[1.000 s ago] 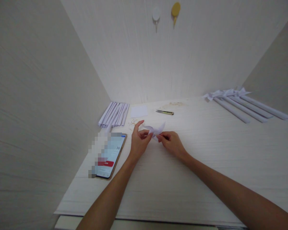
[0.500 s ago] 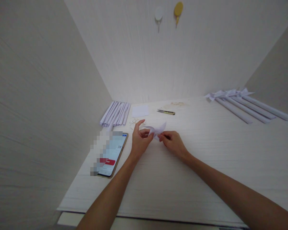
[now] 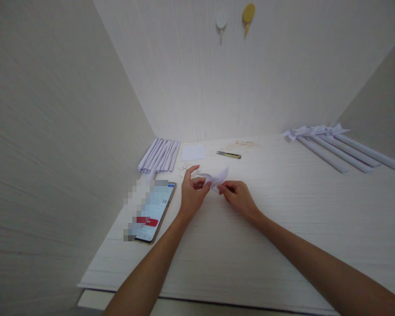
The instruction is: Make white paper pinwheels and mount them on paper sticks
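In the head view, the left hand [image 3: 192, 193] is pinching the left side of a folded white paper piece [image 3: 220, 176] near the middle of the frame, its thumb pressing in toward bent fingers while the index finger is pointing up and away. The right hand [image 3: 237, 196], just right of centre, is closing thumb and fingertips narrowly on the paper's lower right edge. The paper is curling between the hands, one pointed flap standing up toward the right.

Left of the left hand, in the lower left part of the frame, a phone [image 3: 161, 210] is lying screen up, showing a red button; pixelation is covering its left side. Above it, a bundle of rolled paper tubes [image 3: 160, 156] is resting near the left wall. To the right of the bundle, a white sheet [image 3: 193, 152] is lying flat, with small pale bits [image 3: 186, 167] scattering below it, and snips [image 3: 229, 155] are lying above the hands. At the right of the frame, more paper sticks [image 3: 332, 153] are lying slantwise, folded paper shapes [image 3: 316, 131] sitting at their upper ends. A white hook [image 3: 221, 20] and a yellow hook [image 3: 249, 14] are hanging at top centre.
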{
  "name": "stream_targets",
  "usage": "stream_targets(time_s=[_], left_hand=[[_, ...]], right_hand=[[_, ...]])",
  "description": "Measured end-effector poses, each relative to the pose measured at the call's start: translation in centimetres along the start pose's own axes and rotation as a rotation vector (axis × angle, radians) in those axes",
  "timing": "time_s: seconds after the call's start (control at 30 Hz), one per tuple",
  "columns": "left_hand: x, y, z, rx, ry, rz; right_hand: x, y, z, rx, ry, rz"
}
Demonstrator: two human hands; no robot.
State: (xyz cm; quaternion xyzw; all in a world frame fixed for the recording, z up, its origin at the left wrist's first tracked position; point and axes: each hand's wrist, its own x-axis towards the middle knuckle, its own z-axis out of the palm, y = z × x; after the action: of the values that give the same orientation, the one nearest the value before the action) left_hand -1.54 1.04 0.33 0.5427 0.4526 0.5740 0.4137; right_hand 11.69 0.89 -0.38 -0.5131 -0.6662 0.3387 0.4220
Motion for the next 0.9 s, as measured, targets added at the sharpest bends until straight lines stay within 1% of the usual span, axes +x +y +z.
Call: stream_targets(time_s=[0.33, 0.9], left_hand=[[0.03, -0.09, -0.09, -0.003, -0.010, 0.010], [0.12, 0.16, -0.11, -0.067, -0.043, -0.018]], right_hand=[[0.00, -0.11, -0.02, 0.004, -0.009, 0.015], [-0.04, 0.09, -0.06, 0.026, -0.011, 0.011]])
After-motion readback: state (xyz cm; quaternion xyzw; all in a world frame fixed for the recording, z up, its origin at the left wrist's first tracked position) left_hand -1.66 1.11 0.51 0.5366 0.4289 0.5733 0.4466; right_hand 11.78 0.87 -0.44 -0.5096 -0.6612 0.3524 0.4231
